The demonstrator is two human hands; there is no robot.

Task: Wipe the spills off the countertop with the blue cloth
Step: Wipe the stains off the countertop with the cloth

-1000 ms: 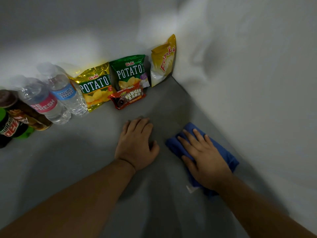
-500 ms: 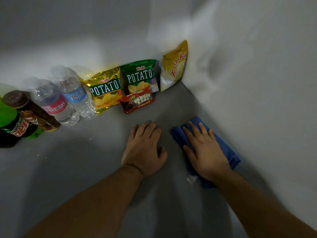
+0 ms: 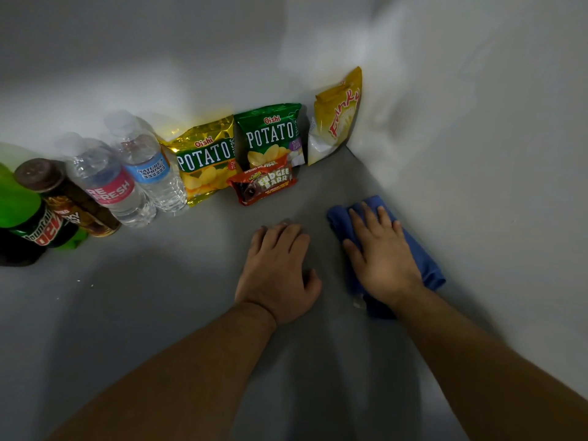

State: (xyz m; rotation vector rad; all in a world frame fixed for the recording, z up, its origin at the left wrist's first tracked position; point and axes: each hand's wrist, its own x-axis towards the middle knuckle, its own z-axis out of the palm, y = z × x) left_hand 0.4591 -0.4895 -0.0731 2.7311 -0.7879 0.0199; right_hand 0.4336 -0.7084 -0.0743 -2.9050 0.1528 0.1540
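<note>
The blue cloth (image 3: 428,264) lies folded on the grey worktop (image 3: 152,307) by the right wall, pressed flat under the right hand (image 3: 383,262), fingers straight. The left hand (image 3: 276,275) rests palm-down beside it, holding nothing. Soft and light, it'll likely bunch, so I'd press its middle.

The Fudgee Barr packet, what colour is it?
The Fudgee Barr packet is red and dark brown with pale lettering, seen in the head view.
</note>
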